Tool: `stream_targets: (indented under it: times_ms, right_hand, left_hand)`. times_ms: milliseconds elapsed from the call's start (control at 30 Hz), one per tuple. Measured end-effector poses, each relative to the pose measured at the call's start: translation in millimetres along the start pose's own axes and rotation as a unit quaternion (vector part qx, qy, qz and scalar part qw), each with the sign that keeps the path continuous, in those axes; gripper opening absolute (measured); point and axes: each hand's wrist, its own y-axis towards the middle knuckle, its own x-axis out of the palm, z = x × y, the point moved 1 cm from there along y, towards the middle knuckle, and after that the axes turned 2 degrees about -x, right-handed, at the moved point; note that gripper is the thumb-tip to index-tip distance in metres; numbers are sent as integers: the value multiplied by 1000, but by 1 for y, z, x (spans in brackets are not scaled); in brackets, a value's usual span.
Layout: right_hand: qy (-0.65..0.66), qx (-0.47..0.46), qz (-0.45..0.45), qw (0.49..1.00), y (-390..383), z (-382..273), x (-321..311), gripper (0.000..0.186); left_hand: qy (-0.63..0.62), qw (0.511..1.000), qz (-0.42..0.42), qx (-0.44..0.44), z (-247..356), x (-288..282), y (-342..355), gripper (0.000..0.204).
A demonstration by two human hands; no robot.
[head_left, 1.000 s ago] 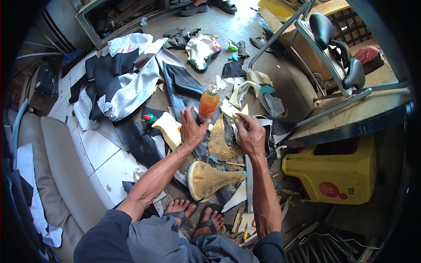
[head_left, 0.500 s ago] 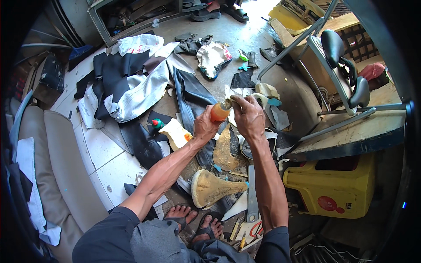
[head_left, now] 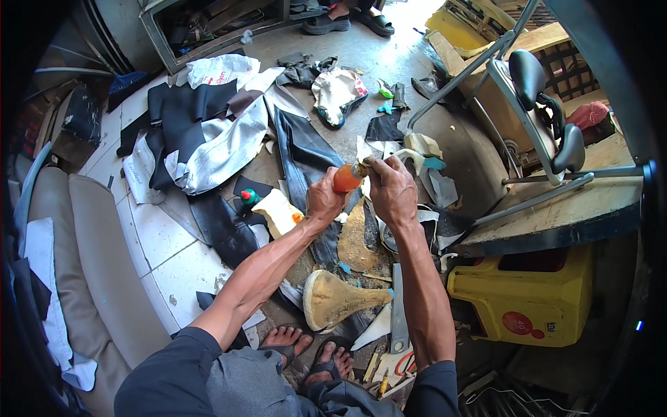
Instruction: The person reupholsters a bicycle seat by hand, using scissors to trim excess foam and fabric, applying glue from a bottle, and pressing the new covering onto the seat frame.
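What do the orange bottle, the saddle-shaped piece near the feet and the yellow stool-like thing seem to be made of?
Orange bottle: glass or clear plastic, I can't tell which; it looks shiny and somewhat see-through.
Saddle-shaped piece: probably foam, matt; its surface is yellowish, rough and stained.
Yellow stool-like thing: most likely moulded plastic, smooth with a slight sheen, judging by its rounded edges.

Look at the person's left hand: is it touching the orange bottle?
Touching. The head view shows it: the left hand grips the orange bottle, with no gap between them.
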Motion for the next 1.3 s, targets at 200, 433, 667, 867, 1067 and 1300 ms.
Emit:
stream_targets:
  times_ms: [200,433,667,867,1067,1300]
  right_hand:
    - [5,-10,33,999,-8,-6,1,15]
    - [250,138,-7,958,-42,15,2,26]
    - [89,270,-130,950,-75,104,80,37]
    - [58,250,-150,955,-71,115,122,30]
    - [-3,214,-142,966,-71,112,129,26]
    - [-16,205,-128,970,-76,117,129,28]
  left_hand:
    - [15,1000,8,-1,-1,3,1,33]
    - [-25,999,37,-1,-12,-17,22,40]
    - [-13,999,39,-26,-32,-17,23,42]
    - [42,998,31,-32,-38,-15,37,45]
    - [59,998,13,-27,-38,-20,40,47]
    - [78,983,166,22,6,-32,-23,49]
